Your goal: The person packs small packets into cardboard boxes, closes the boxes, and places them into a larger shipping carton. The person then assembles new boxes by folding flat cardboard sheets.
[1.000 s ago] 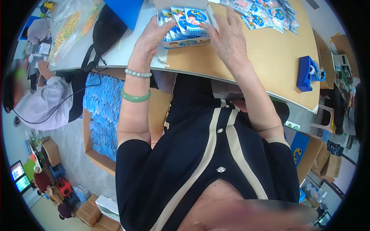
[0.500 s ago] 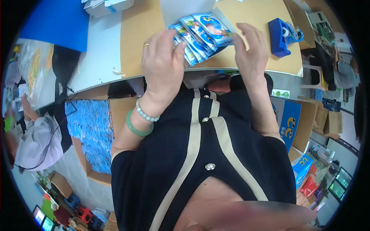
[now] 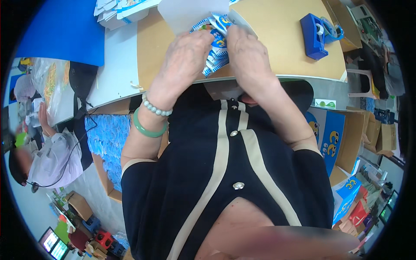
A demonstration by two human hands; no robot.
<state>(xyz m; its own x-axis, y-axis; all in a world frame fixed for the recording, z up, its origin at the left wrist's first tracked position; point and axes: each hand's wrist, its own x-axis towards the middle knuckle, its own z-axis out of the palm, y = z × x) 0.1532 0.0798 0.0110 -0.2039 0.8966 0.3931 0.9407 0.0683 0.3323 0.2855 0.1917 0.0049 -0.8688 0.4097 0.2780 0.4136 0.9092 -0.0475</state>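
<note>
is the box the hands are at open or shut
Open: its white lid is folded back on the far side, and blue-and-white packets show uncovered between the left hand and right hand.

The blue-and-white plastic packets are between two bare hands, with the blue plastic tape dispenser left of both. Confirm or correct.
Not left: the head view shows the blue tape dispenser to the right of the left hand and right hand, the packets between them.

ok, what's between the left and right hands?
Blue-and-white packets, overlapping one another, fill the upper gap between the left hand and right hand. That shows in the head view.
</note>
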